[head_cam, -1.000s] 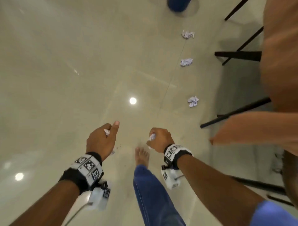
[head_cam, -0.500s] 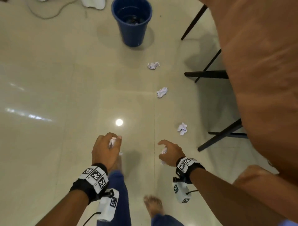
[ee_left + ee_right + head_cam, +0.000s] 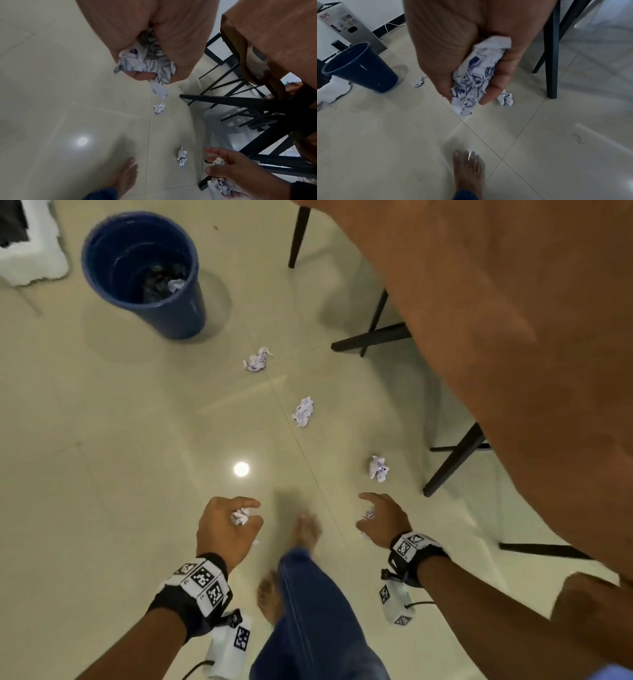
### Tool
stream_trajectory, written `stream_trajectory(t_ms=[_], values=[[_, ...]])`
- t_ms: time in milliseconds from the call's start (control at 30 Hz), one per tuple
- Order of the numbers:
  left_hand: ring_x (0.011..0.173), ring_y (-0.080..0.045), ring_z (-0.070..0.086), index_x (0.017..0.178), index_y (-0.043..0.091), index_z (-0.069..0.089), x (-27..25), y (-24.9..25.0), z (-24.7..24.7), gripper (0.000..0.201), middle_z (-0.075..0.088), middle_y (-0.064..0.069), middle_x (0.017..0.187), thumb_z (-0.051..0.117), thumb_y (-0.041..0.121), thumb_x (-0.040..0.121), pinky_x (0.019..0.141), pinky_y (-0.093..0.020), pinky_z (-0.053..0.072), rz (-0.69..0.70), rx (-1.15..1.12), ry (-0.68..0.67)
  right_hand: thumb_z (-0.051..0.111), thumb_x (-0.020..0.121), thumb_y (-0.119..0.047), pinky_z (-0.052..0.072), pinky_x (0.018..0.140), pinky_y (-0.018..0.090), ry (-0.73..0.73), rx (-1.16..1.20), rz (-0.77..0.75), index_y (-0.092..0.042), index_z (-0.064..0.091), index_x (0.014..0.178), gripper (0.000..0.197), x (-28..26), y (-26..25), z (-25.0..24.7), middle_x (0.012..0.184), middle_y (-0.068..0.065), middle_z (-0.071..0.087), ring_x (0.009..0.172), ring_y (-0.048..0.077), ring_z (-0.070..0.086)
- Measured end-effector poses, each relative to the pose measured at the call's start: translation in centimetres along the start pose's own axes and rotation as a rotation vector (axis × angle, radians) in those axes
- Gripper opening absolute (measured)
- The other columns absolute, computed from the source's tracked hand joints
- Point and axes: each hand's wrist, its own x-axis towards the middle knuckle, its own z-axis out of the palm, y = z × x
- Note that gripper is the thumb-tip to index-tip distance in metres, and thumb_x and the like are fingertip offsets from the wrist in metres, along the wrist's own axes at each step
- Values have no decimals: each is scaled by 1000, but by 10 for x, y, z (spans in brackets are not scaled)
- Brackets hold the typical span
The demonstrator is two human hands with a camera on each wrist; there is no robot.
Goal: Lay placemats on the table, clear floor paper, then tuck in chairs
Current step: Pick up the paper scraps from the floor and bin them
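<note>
three crumpled paper balls (image 3: 302, 411) lie loose on the tiled floor (image 3: 102, 474) short of the blue bin (image 3: 144, 275); left hand (image 3: 226, 529) and right hand (image 3: 383, 522) each clutch a paper wad, so grabbing more risks dropping one.

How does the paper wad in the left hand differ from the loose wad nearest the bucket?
The wad in the left hand is off the floor, gripped by the left hand, fingers curled round it; the wad nearest the blue bucket lies loose on the tiles. The held wad is mostly hidden by fingers; the floor wad shows whole. The held one is far from the blue bucket; the other lies close beside it. Both are crumpled white paper with dark markings.
</note>
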Motion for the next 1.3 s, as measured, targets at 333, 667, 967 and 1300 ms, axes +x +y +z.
stream_trajectory(t_ms=[333, 667, 967, 1300], values=[[68, -21, 66, 79, 24, 71, 164, 37, 60, 18, 54, 3, 84, 68, 8, 75, 65, -24, 50, 84, 152, -191, 77, 74, -20, 45, 88, 27, 103, 217, 203, -28, 40, 142, 79, 139, 17, 10, 91, -12, 55, 93, 17, 57], [51, -17, 68, 85, 27, 69, 308, -14, 132, 17, 58, 0, 88, 64, 15, 74, 60, -28, 58, 201, 244, -393, 75, 78, -21, 49, 91, 39, 259, 323, 558, -31, 27, 146, 84, 273, 69, 77, 140, 18, 36, 114, 43, 54], [49, -15, 68, 86, 26, 64, 346, -37, 74, 18, 60, -3, 93, 63, 12, 75, 69, -35, 58, 175, 288, -388, 76, 70, -23, 51, 83, 35, 297, 220, 54, -15, 60, 108, 42, 279, -73, 133, 128, 6, 48, 90, 34, 64], [111, -38, 57, 144, 28, 33, 472, -17, 64, 82, 20, -9, 153, 74, 26, 74, 98, -44, 46, 360, 579, -260, 66, 77, -24, 43, 67, 30, 281, -63, -87, -22, 54, 109, 35, 391, -153, 117, 140, 5, 30, 89, 31, 59]])
